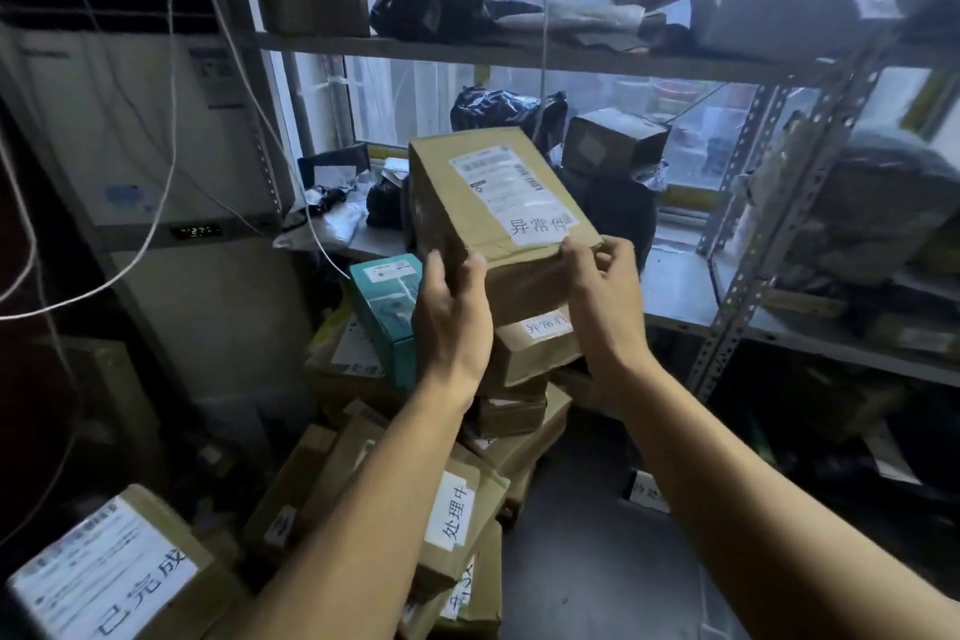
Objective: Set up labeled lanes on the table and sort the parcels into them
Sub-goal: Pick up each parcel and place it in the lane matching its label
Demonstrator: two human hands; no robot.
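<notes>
A brown cardboard parcel [498, 208] with a shipping label and a white handwritten tag is lifted at chest height, tilted away from me. My left hand [452, 312] grips its near left corner. My right hand [602, 291] grips its near right corner, fingers curled over the top edge. Directly below sits a smaller brown box [535, 348] with the same handwritten tag, atop a stack. A teal box [387, 312] stands left of my left hand. Lower down lie a tagged parcel [457, 515] and another at the bottom left [109, 572].
A metal shelf rack [753, 276] runs behind and to the right, loaded with black bags [457, 0] and boxes [613, 140]. A tall white appliance [156, 146] with hanging cords stands at left. Several parcels are piled on the floor; dark bare floor [597, 561] lies at right.
</notes>
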